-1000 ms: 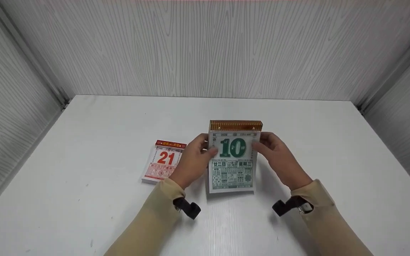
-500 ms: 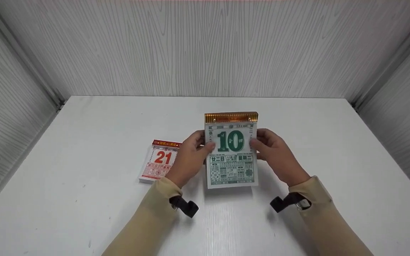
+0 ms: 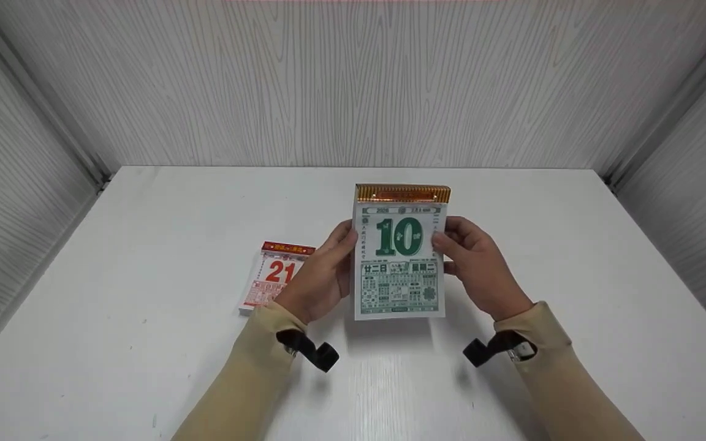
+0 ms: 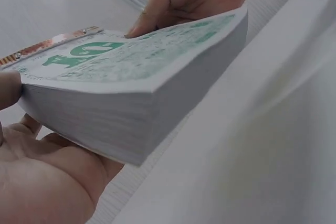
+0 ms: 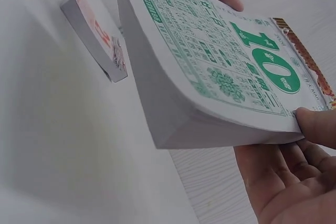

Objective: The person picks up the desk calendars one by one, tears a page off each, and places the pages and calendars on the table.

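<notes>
Both the left hand [image 3: 318, 278] and right hand [image 3: 478, 263] grip a green-numbered tear-off calendar [image 3: 399, 269] by its sides — already lifted above the white table [image 3: 175, 245], not yet set down.

I can read a green 10, 2026, 廿二日 and 星期二 on the thick calendar [image 3: 399, 254]; red 21 on the smaller calendar [image 3: 271, 278].

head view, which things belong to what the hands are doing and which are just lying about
In use:
green-numbered calendar, held at both sides
left hand
right hand

Lying about:
red-numbered calendar, on the white table, partly hidden behind the left hand
</notes>
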`<state>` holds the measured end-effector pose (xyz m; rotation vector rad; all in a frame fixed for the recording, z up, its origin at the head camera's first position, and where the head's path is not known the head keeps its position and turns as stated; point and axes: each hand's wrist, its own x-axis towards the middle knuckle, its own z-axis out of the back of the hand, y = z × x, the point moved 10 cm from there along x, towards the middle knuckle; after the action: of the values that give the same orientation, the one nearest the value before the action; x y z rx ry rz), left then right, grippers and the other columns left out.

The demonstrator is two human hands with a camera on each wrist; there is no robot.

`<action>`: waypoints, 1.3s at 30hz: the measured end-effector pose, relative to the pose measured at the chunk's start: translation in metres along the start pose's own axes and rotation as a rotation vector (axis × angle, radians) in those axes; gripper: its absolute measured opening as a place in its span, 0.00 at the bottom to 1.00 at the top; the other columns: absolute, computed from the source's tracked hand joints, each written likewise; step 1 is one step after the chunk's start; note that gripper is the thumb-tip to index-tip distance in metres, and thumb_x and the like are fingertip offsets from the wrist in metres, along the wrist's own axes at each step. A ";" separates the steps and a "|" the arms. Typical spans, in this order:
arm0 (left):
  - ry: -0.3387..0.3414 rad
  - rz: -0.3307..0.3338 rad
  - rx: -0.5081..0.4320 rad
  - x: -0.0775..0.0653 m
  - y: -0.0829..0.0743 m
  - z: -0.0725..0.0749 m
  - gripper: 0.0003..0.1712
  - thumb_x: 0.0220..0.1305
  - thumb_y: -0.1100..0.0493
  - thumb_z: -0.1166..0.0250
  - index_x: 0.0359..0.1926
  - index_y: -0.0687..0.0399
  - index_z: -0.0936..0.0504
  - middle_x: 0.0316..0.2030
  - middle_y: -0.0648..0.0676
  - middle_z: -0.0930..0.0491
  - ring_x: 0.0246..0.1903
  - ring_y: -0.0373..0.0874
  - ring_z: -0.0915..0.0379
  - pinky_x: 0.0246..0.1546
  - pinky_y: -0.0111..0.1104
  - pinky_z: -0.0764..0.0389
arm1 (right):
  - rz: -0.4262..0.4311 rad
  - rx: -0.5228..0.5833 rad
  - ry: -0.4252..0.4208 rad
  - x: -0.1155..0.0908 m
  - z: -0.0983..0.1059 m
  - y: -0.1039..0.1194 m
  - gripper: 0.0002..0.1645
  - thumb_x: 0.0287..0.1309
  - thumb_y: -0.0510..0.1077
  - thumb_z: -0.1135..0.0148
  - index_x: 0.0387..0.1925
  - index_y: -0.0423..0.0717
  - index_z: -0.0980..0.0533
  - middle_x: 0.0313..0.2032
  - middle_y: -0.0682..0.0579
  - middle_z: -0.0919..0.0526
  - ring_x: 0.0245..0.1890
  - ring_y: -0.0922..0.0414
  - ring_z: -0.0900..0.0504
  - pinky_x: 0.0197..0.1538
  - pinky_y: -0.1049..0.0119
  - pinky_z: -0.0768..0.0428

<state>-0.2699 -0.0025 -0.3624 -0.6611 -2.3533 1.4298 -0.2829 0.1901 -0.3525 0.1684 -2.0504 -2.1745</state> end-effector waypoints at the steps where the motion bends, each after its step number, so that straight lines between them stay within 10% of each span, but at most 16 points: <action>1: 0.013 -0.004 -0.019 0.000 0.000 -0.001 0.26 0.83 0.46 0.55 0.76 0.39 0.43 0.69 0.58 0.29 0.67 0.55 0.28 0.66 0.47 0.25 | 0.006 -0.008 0.001 0.000 0.000 0.000 0.25 0.75 0.50 0.41 0.66 0.45 0.29 0.56 0.43 0.20 0.52 0.50 0.17 0.52 0.58 0.15; 8: -0.048 -0.028 0.014 0.001 0.003 0.003 0.30 0.84 0.47 0.58 0.81 0.35 0.49 0.70 0.54 0.29 0.67 0.52 0.28 0.65 0.45 0.24 | 0.107 -0.299 -0.038 -0.003 -0.001 0.007 0.28 0.75 0.51 0.40 0.69 0.46 0.31 0.58 0.45 0.21 0.57 0.49 0.20 0.58 0.56 0.18; 15: -0.145 -0.039 0.068 0.001 0.005 0.016 0.30 0.84 0.45 0.58 0.81 0.34 0.48 0.68 0.54 0.27 0.66 0.50 0.27 0.66 0.45 0.26 | 0.563 -0.923 -0.230 -0.028 -0.028 0.052 0.30 0.69 0.42 0.36 0.67 0.36 0.32 0.64 0.42 0.28 0.66 0.49 0.30 0.69 0.52 0.28; 20: -0.246 -0.064 0.118 0.001 -0.001 0.024 0.33 0.84 0.45 0.57 0.83 0.39 0.52 0.69 0.50 0.30 0.69 0.45 0.34 0.70 0.43 0.32 | 0.791 -1.080 -0.067 -0.045 -0.066 0.065 0.11 0.64 0.38 0.31 0.48 0.43 0.18 0.48 0.51 0.18 0.51 0.54 0.21 0.61 0.57 0.24; 28: -0.301 -0.077 0.160 0.002 -0.004 0.025 0.33 0.83 0.44 0.57 0.82 0.40 0.51 0.72 0.46 0.34 0.73 0.43 0.40 0.74 0.43 0.38 | 0.865 -1.142 0.029 -0.056 -0.084 0.069 0.08 0.58 0.40 0.27 0.41 0.49 0.15 0.41 0.56 0.14 0.48 0.55 0.21 0.58 0.55 0.27; 39: -0.324 -0.092 0.161 0.001 -0.005 0.023 0.30 0.84 0.44 0.60 0.81 0.37 0.48 0.71 0.47 0.33 0.71 0.43 0.37 0.73 0.42 0.37 | 0.784 -1.172 0.208 -0.055 -0.100 0.049 0.31 0.49 0.50 0.16 0.54 0.49 0.19 0.48 0.54 0.20 0.48 0.58 0.22 0.50 0.67 0.17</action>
<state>-0.2830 -0.0215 -0.3685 -0.2920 -2.4271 1.7732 -0.2093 0.0992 -0.3104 -0.4374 -0.3538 -2.2225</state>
